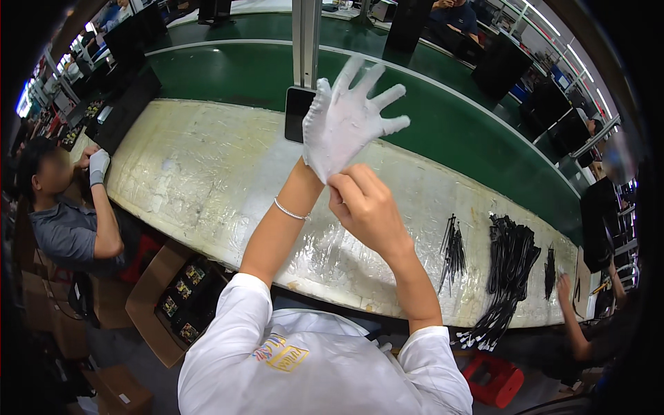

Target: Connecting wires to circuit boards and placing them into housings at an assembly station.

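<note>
My left hand (pixel 346 121) is raised over the far side of the table, in a white glove with its fingers spread wide. A thin bracelet (pixel 289 210) circles that wrist. My bare right hand (pixel 365 200) is closed on the cuff of the white glove (pixel 326 174), pinching it at the left wrist. Just behind the gloved hand, a dark phone-like device (pixel 295 114) leans against the metal post, partly hidden by the glove.
A plastic-covered table (pixel 200 166) stretches before me. Black cable bundles (pixel 510 259) and black cable ties (pixel 453 254) lie at the right. A green conveyor (pixel 235 72) runs behind. An open carton (pixel 155 297) holds circuit boards. A co-worker (pixel 76 214) sits at left; another's arm (pixel 574 325) reaches in at right.
</note>
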A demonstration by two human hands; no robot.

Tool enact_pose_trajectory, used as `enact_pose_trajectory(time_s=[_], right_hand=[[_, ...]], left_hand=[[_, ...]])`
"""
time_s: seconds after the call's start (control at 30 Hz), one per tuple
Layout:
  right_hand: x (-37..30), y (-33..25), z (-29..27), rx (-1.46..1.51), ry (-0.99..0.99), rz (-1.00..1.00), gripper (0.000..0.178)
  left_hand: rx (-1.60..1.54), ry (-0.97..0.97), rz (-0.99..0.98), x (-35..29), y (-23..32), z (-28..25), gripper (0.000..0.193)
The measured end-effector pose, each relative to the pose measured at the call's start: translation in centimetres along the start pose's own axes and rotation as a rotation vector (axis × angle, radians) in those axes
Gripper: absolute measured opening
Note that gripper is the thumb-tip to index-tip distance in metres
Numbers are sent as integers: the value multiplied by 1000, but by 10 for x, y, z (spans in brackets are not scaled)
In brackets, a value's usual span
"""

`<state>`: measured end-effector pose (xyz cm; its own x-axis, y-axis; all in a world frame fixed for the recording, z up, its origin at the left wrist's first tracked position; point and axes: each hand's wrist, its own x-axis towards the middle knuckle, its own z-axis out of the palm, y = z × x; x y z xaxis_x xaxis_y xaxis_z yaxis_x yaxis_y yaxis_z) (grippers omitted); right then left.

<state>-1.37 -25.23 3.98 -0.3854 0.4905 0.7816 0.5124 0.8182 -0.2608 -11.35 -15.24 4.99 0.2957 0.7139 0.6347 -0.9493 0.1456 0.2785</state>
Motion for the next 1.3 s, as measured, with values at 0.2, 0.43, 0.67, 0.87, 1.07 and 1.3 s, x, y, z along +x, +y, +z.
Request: enact_pose_trajectory(time_s=[0.2,0.43,0.67,0.87,1.07,1.3], right_hand=[[-2,10,-3,9,-49,11,24],[12,13,-38,-23,128,3,73],[3,15,-52,116,55,149,62],[3,7,-52,211,52,225,59],[3,8,-50,131,50,170,55],[4,5,-48,104,5,187,44]], left_hand=[[21,262,0,6,-2,2,83],[145,3,-139,-8,12,22,121],[609,-342,-336,-15,7,20,84],[649,-366,-356,-15,10,14,94],[638,-373,-325,-11,12,19,73],[888,-329,-289,-9,16,18,76]])
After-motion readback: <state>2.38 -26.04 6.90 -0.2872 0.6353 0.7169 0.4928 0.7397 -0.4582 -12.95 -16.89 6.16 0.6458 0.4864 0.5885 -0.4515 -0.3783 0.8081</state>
